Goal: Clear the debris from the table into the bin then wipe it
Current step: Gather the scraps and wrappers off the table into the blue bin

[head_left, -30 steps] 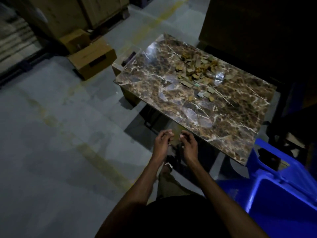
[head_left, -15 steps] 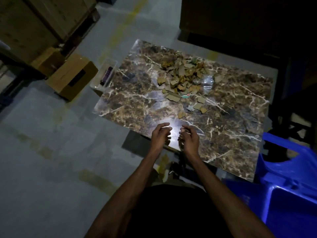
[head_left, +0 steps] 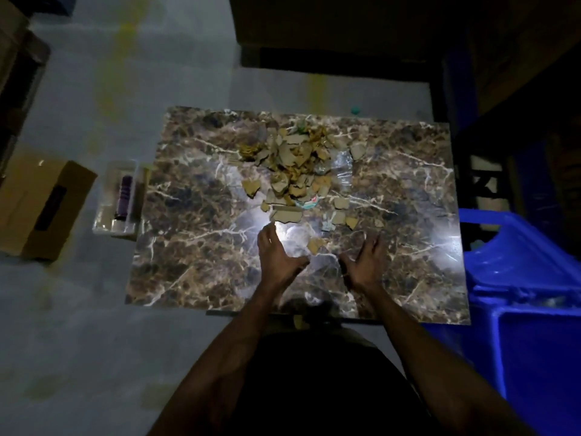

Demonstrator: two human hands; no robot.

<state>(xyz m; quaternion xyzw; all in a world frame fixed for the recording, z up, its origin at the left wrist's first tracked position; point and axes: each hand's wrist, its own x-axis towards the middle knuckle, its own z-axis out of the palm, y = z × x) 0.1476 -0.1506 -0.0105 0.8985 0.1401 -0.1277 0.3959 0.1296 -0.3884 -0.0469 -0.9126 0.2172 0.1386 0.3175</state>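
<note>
1. Debris (head_left: 294,165): heaped mid-bench, straight ahead of both hands, its long axis running away from the person; the left hand (head_left: 278,258) is marginally nearer.
2. Left hand and right hand (head_left: 364,262): spread, apparently holding nothing.
3. Bench (head_left: 195,247): glossy marbled top; blue bin (head_left: 518,278) right; room dim.

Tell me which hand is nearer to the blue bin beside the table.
The right hand. It is over the table's near right part, toward the blue bin at the table's right edge. The left hand is over the middle, farther from it.
</note>
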